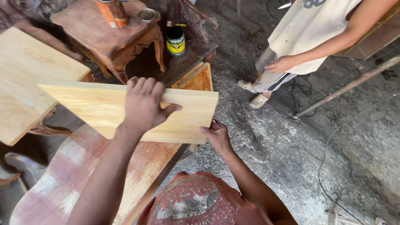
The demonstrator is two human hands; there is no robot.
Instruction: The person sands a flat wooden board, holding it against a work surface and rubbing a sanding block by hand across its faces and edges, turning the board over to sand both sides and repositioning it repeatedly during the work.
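Worktop: worn reddish wooden worktop (pixel 62 183) with pale scuffs, near left, carrying the near edge of the board.
Board: pale yellow rectangular wooden plank (pixel 104 106), held flat across the middle of the scene above the worktop; it looks stiff, moderately heavy and smooth, so best taken by its long edges or near the ends.
Second panel: similar pale wooden panel (pixel 25 79), far left, apart from the board.
Side table: carved brown wooden side table (pixel 100 37), far, behind the board.
Left hand (pixel 143 104): grip spread flat on the board's top face, fingers over its far edge.
Right hand (pixel 216 134): grip curled shut round the board's near right corner.
Bystander: another person's hand (pixel 280 64), far right, well apart.
Cans: orange cylindrical tin (pixel 111 13) on the side table; black tin with yellow label band (pixel 175 40) just right of it, lower down.
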